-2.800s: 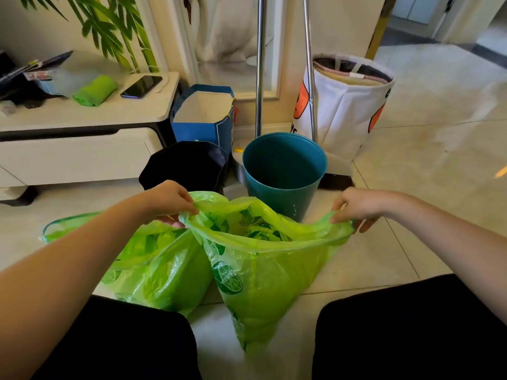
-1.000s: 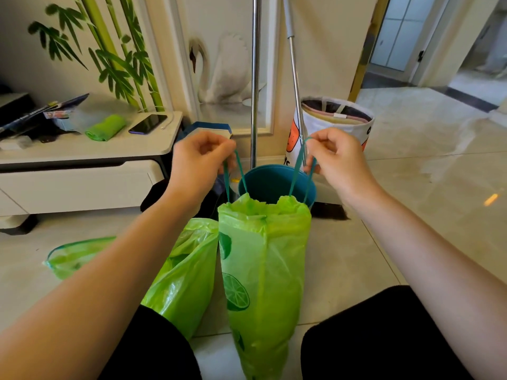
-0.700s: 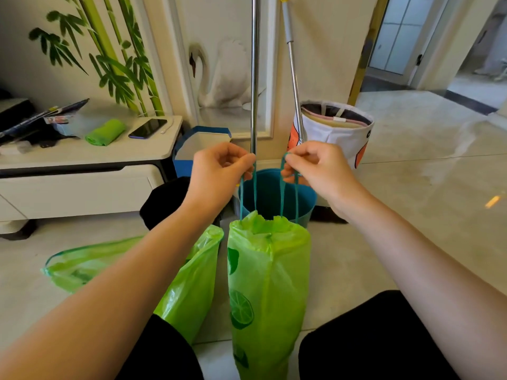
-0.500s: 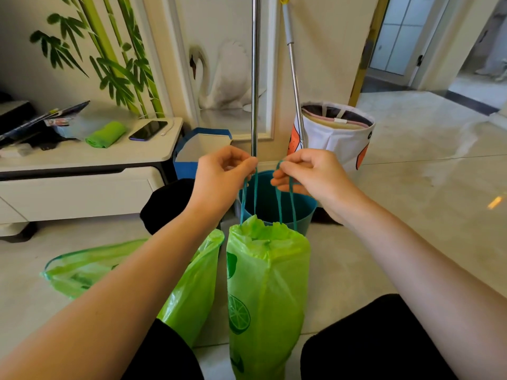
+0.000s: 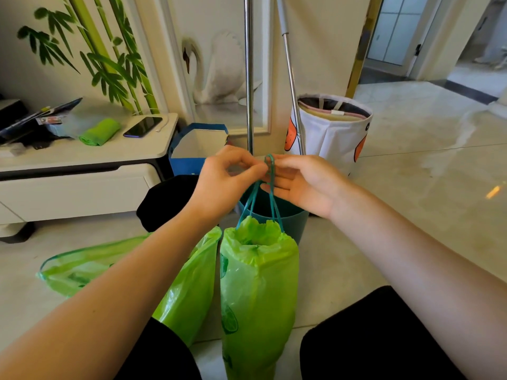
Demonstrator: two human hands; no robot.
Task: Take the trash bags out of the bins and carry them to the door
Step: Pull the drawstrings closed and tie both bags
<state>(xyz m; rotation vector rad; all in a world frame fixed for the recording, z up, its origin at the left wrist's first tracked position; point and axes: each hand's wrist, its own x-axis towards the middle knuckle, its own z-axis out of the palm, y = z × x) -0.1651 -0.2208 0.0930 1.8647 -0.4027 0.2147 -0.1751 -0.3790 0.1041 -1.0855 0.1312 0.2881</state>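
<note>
A green trash bag [image 5: 258, 283] with lime prints hangs between my knees, its mouth cinched by teal drawstrings [image 5: 270, 185]. My left hand [image 5: 227, 179] and my right hand [image 5: 299, 182] meet above it, both pinching the drawstring loops. A second green bag [image 5: 186, 286] leans on the floor just left of it, and a third green bag [image 5: 82, 267] lies flat further left. Behind the bags stand a teal bin [image 5: 295, 223] and a black bin [image 5: 164, 201], both partly hidden by my hands.
A blue paper bag [image 5: 192, 149] and a white fabric basket [image 5: 332, 133] stand against the wall, with two metal poles [image 5: 249, 78] between them. A low white cabinet [image 5: 82, 171] with a phone and a green roll is at left. The tiled floor runs right toward a doorway [image 5: 395, 31].
My hands pulled the drawstrings up and cinched the open bag shut, then moved together until the loops met above the bag.
</note>
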